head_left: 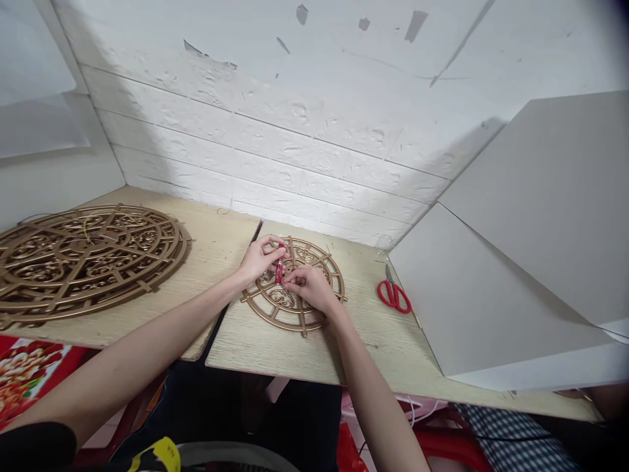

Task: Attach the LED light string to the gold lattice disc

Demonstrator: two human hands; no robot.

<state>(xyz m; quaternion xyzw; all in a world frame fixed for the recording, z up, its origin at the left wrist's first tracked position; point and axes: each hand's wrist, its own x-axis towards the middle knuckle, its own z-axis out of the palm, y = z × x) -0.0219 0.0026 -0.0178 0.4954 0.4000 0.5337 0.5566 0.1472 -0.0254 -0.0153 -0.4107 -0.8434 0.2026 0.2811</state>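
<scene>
A round gold openwork lattice (303,328) lies flat on the table, with both hands over its middle. My left hand (263,257) is closed on the upper part of a small red tube (279,272) with lighter markings. Close to the tube's lower end, my right hand (313,286) has its thumb and fingers pinched together. Whatever sits in that pinch is too small to make out. Parts of the lattice's centre are covered by my hands.
A stack of larger gold lattices (170,269) stands on the left, with thin wire on top. Red-handled scissors (393,296) lie on the right, near a clear cup-like object (384,247). White-grey panels (491,301) bound the right side; a white brick-patterned wall (275,157) rises behind.
</scene>
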